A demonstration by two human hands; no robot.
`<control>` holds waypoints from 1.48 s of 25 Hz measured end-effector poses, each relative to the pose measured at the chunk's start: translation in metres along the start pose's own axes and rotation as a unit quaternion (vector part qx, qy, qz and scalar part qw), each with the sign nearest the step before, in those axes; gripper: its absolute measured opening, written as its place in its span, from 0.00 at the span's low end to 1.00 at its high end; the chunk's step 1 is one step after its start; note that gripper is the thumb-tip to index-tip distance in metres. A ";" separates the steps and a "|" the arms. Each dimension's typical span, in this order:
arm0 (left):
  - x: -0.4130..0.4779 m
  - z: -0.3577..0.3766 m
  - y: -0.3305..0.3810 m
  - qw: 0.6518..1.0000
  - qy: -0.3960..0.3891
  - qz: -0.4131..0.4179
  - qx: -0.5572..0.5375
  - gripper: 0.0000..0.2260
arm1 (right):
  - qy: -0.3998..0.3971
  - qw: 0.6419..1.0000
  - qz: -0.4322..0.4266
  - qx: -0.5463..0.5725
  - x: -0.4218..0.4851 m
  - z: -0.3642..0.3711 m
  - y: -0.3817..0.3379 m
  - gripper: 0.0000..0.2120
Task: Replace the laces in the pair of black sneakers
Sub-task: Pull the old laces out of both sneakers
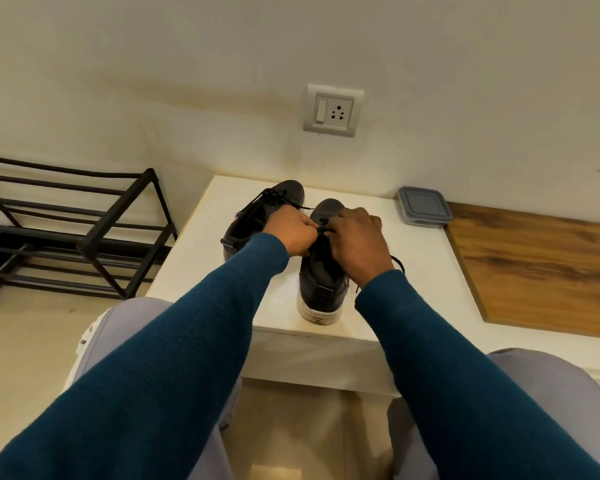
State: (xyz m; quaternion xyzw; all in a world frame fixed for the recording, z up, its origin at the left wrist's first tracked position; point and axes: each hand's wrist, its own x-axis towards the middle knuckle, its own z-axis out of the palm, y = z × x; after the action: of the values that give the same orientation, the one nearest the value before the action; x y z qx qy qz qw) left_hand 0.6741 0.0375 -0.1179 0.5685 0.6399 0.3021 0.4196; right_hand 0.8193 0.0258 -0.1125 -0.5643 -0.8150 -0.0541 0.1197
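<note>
Your left hand (293, 232) and right hand (355, 242) both pinch the thin black lace (322, 230) of the near black sneaker (321, 282) (the other black sneaker (257, 216) sits far left) — on the white desk (201, 265).

A home, likely an entryway: a black metal shoe rack (73, 230) (its tiers bare) stands by a low white table (194, 271), with a wall socket (333, 110) and tiled floor (21, 348).

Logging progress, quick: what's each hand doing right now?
Left hand: fingers pinch the lace on the nearer sneaker.
Right hand: fingers curled round the same lace, it seems.
</note>
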 end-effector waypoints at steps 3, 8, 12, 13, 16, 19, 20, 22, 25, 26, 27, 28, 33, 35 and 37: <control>-0.003 0.002 0.003 1.000 0.007 -0.007 0.011 0.08 | 0.221 0.869 0.214 0.387 0.001 -0.013 0.017 0.07; -0.004 0.004 0.005 1.000 0.015 0.006 0.004 0.12 | 0.120 0.884 0.348 0.290 -0.002 -0.022 0.055 0.10; -0.010 0.010 0.014 0.983 0.026 0.114 0.143 0.20 | -0.004 0.943 0.201 0.265 -0.008 -0.017 0.026 0.17; -0.010 0.013 0.016 0.971 0.028 0.138 0.191 0.20 | -0.048 0.946 0.169 0.271 -0.009 -0.016 0.020 0.12; -0.007 0.021 0.019 0.925 0.051 0.183 0.329 0.16 | -0.071 0.972 0.131 0.179 -0.017 -0.010 0.011 0.07; -0.007 0.029 0.019 0.885 0.098 0.212 0.403 0.09 | -0.020 0.962 0.177 0.208 -0.021 -0.002 0.009 0.08; -0.007 0.030 0.017 0.890 0.104 0.208 0.392 0.08 | -0.010 0.942 0.204 0.265 -0.022 0.000 0.009 0.08; -0.004 0.029 0.014 0.942 0.128 0.130 0.283 0.06 | 0.014 0.889 0.257 0.378 -0.023 0.002 0.010 0.08; 0.003 0.019 0.013 0.992 0.120 -0.013 0.017 0.07 | 0.021 0.840 0.289 0.458 -0.024 0.002 0.015 0.09; 0.001 0.016 0.013 0.994 0.106 0.004 0.003 0.09 | 0.013 0.836 0.291 0.465 -0.024 0.001 0.016 0.09; -0.002 0.015 0.015 0.993 0.088 0.059 0.050 0.12 | 0.002 0.833 0.291 0.470 -0.024 0.000 0.016 0.09; -0.005 0.015 0.017 0.984 0.067 0.116 0.114 0.16 | -0.011 0.829 0.290 0.478 -0.023 -0.001 0.017 0.09; -0.011 0.022 0.025 0.950 0.124 0.169 0.233 0.06 | -0.034 0.810 0.299 0.503 -0.025 -0.005 0.019 0.08; -0.005 0.013 0.020 0.973 0.196 0.083 0.090 0.08 | -0.046 0.798 0.311 0.514 -0.025 -0.005 0.020 0.08; -0.003 0.007 0.016 0.971 0.224 0.069 0.050 0.05 | -0.054 0.794 0.316 0.517 -0.025 -0.005 0.020 0.07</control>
State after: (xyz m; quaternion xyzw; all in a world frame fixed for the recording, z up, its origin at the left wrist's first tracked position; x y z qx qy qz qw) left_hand 0.6884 0.0370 -0.1066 0.5493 0.6910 0.4177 0.2153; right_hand 0.8472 0.0095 -0.1146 -0.6468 -0.5028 0.4467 0.3596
